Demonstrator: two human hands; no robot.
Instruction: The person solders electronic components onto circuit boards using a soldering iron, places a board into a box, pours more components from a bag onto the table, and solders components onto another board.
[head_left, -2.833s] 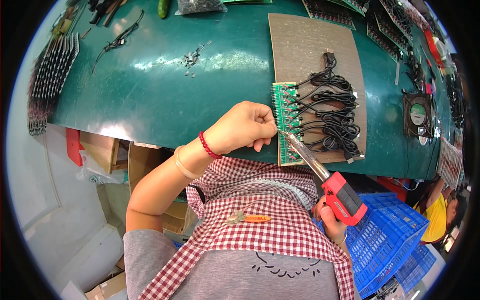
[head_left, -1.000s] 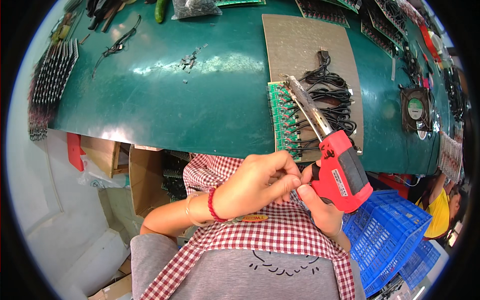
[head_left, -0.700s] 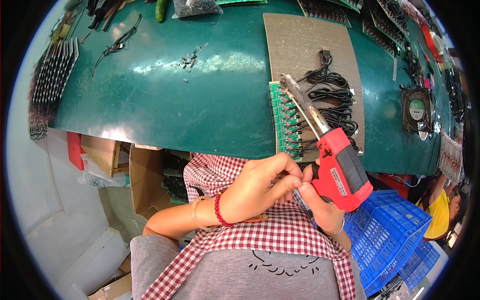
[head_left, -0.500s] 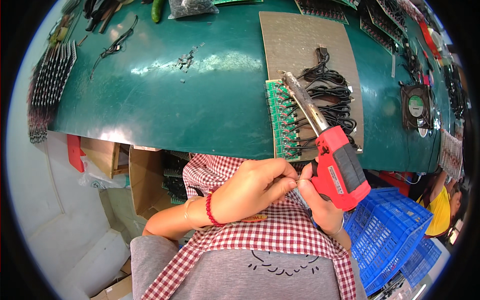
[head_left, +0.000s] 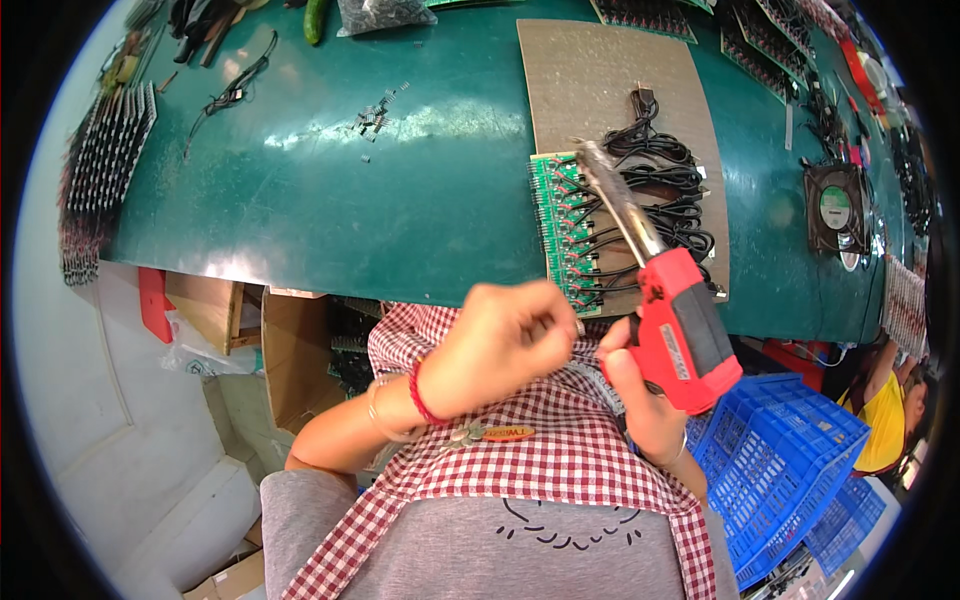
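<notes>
My right hand [head_left: 645, 405] is wrapped round the handle of a red and black soldering gun [head_left: 683, 335], its long metal barrel slanting up and left. The barrel's tip lies over the edge of a green circuit board panel [head_left: 565, 235], where black cables [head_left: 655, 215] are attached in a row. My left hand [head_left: 505, 345], slightly blurred, is closed in a pinch just left of the right hand and apart from it. Whatever its fingertips hold is too small to make out. Panel and cables lie on a brown board [head_left: 620, 75].
The brown board rests on a green table [head_left: 330, 210]. Small black parts [head_left: 375, 118] are scattered left of it. A black fan [head_left: 835, 212] stands to the right. Blue crates [head_left: 775, 460] are below the table, near another person in yellow [head_left: 885, 435]. Stacked boards [head_left: 105, 180] stand far left.
My left hand has drawn away from the right hand, up and slightly left; the two were touching before, with a thin wire at the fingertips. The soldering gun has shifted only slightly.
</notes>
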